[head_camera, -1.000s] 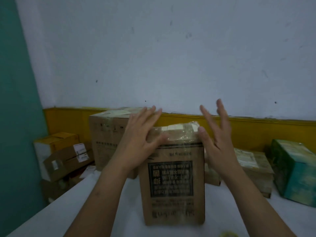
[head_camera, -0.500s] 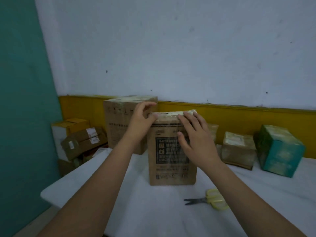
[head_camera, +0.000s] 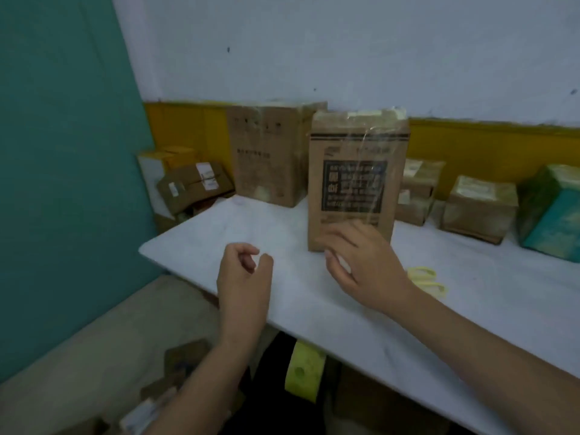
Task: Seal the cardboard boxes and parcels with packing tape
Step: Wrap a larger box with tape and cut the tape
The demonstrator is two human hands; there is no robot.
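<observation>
A tall brown cardboard box (head_camera: 357,171) with a black printed label stands upright on the white table (head_camera: 251,233). Clear tape shines over its top and down its front face. My right hand (head_camera: 364,265) is at the bottom of that front face with the fingers spread and relaxed, their tips at the cardboard. My left hand (head_camera: 244,274) hovers over the table to the left of the box, apart from it, its fingers loosely curled round nothing.
Yellow-handled scissors (head_camera: 428,279) lie on the table just right of my right hand. A larger box (head_camera: 270,158) stands behind on the left, with small taped parcels (head_camera: 480,205) and a green box (head_camera: 552,211) to the right. More boxes (head_camera: 188,183) are stacked past the table's left end. A yellow roll-like thing (head_camera: 303,372) sits below the table edge.
Both hands have come down from the top of the box. The right one slid down the front face to its base; the left one let go and moved out over the table.
</observation>
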